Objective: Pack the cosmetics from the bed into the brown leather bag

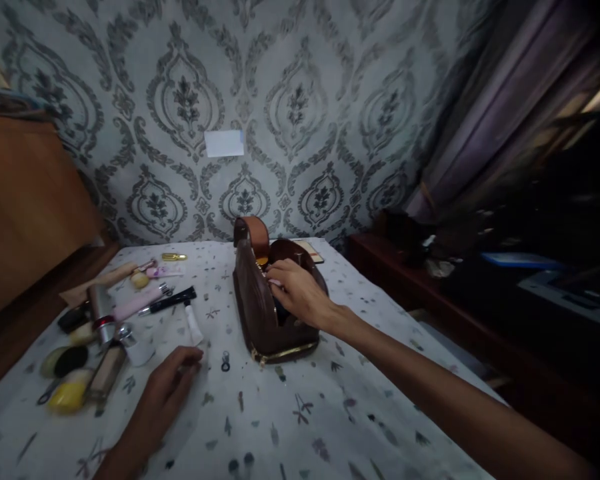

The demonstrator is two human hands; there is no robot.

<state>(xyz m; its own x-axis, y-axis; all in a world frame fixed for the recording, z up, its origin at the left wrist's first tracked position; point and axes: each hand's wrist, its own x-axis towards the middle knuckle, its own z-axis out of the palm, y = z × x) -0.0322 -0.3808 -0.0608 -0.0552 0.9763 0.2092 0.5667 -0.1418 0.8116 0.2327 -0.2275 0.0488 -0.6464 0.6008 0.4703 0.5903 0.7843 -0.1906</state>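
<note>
A brown bag (253, 307) with a gold zipper stands unzipped on the patterned white cloth. My right hand (300, 290) reaches into its opening, fingers closed around a small pale pink item (276, 283) that is mostly hidden. Left of the bag, my left hand (173, 383) rests on the cloth with curled fingers; whether it holds anything does not show. Just beyond its fingertips lies a white tube (193, 325). A small dark ring-shaped item (225, 362) sits between that hand and the bag.
Several cosmetics lie at the left, among them a silver bottle (101, 310), a black tube (170, 301), a yellow item (70, 392) and a white-capped jar (136, 345). A wooden cabinet (30, 213) stands far left. Patterned wallpaper rises behind the cloth.
</note>
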